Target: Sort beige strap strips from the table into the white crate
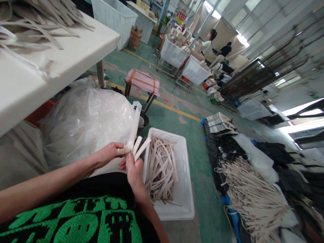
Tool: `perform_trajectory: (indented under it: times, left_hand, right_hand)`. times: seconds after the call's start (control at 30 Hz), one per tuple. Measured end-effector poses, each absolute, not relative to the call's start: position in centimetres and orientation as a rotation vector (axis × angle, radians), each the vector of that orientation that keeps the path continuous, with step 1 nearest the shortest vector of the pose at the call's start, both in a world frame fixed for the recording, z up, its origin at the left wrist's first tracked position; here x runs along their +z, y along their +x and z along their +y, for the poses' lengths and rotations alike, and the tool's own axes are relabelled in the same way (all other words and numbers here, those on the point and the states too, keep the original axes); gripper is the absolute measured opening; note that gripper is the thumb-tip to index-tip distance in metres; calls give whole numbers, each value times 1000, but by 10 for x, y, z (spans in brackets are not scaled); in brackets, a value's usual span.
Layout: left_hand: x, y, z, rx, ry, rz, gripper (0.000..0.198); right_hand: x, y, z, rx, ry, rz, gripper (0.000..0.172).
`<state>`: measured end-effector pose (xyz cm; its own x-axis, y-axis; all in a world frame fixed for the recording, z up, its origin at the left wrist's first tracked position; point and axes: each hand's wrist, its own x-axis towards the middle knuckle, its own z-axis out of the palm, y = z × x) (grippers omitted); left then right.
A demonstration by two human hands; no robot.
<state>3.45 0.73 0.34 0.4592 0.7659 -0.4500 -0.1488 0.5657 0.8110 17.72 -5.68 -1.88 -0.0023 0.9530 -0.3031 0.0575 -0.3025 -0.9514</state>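
Note:
My left hand (110, 155) is closed, fingers pinching the lower part of a translucent white plastic strip (134, 123) that stands up from my grip. A beige wrap surrounds one of its fingers. Against it, my right hand (135, 170) is closed on a few short cream fabric strips (142, 148), whose flat ends fan out over the thumb. Both hands meet in front of my lap, and the fingers partly hide where the pieces touch. Just to the right stands a white plastic bin (186, 189) with many loose beige strips (162, 165) in it.
A white table (83, 50) bearing beige strips juts in at upper left. Clear plastic bags (88, 118) bulge beneath it. A pink-covered stool (143, 82) stands ahead. Bundled straps (253, 195) lie at right. Two people work beyond wheeled bins (194, 71).

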Motion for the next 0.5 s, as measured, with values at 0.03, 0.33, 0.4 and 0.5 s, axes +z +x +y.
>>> perform_trajectory:
  times: [0.03,0.33,0.4,0.5]
  left_hand:
    - [4,35,9,655,756,939,40]
    - [-9,39,8,633,666,1022,42]
    - [-9,38,13,659,644,1039,42]
    - [-4,29,28,734,602,1110,43]
  right_hand:
    - [-20,178,-59,1443,-1449,-1104,53]
    - [-24,184,-65,1431,-1512,-1134,51]
    - [-23,184,-61,1430,-1482,-1138,50]
    - [-28,184,-74,1528,-1444,-1163,48]
